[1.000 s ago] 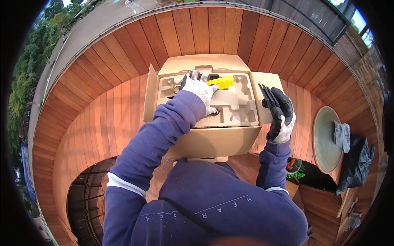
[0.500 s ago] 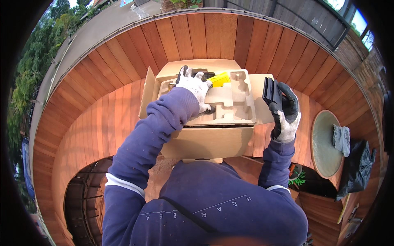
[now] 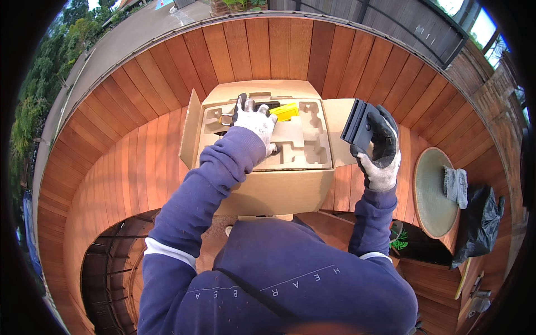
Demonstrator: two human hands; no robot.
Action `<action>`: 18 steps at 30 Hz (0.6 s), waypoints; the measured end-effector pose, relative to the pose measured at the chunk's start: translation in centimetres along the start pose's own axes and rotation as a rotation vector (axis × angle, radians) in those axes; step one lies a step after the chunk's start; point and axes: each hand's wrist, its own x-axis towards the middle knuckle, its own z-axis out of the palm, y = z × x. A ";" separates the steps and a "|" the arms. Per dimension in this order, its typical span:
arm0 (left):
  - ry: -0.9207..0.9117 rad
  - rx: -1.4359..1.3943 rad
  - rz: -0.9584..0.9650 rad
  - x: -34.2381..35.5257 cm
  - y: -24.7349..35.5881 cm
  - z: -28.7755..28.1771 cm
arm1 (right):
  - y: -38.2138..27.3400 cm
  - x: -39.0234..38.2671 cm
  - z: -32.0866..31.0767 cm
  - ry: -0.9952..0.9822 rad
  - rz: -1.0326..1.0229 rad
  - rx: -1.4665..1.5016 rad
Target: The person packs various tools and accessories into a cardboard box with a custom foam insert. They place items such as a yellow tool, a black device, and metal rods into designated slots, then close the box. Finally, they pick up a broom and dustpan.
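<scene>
My right hand (image 3: 384, 146), in a white glove with black palm and fingers, is closed on a flat black rectangular block with a ridged edge (image 3: 359, 125). It is held up beside the box's right flap. My gloved left hand (image 3: 254, 120) rests over a moulded cardboard tray (image 3: 288, 134), fingers spread, thumb towards me. The tray sits inside an opened cardboard box (image 3: 279, 192). A yellow object (image 3: 285, 112) lies in the tray just right of my left fingers. Black parts show behind and beneath the hand, mostly hidden by it.
The box stands on a curved wooden bench (image 3: 148, 153) with a slatted backrest (image 3: 279, 50). To the right are a round greenish dish (image 3: 432, 195), a grey cloth or glove (image 3: 455, 186) on its rim, and a black plastic bag (image 3: 479, 223). A green plant (image 3: 398, 240) grows below.
The view has shifted slightly, so box and bench appear further left. My right hand has tilted the black block, showing more of its flat face. My left hand remains over the tray.
</scene>
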 end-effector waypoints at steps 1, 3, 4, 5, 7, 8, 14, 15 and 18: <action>0.007 0.000 0.000 0.0 0.0 -0.3 | 0.0 0.0 -0.1 0.042 -0.002 0.012; 0.082 0.013 -0.010 -0.5 -0.2 -0.9 | 0.1 0.1 -0.4 0.112 -0.015 0.021; 0.065 -0.001 -0.005 -0.6 -0.5 -1.6 | -0.2 0.2 -0.4 0.141 -0.008 0.017; 0.050 -0.015 0.007 -0.6 -0.7 -2.8 | -0.2 0.3 -0.7 0.175 -0.020 0.032; 0.094 -0.029 0.042 -0.4 -1.3 -3.9 | -0.1 0.3 -1.5 0.233 -0.033 0.079; 0.124 -0.034 0.051 -0.7 -1.5 -4.7 | -0.4 0.3 -2.0 0.239 0.001 0.122; 0.155 -0.003 0.017 -0.1 -2.6 -9.5 | -2.9 -0.6 -2.9 0.184 -0.091 0.023; 0.199 0.002 -0.013 -0.1 -2.9 -9.7 | -3.3 -0.8 -2.9 0.065 -0.087 0.000; 0.207 0.003 -0.031 0.6 -3.8 -10.6 | -3.9 -0.5 -2.9 -0.352 -0.145 -0.175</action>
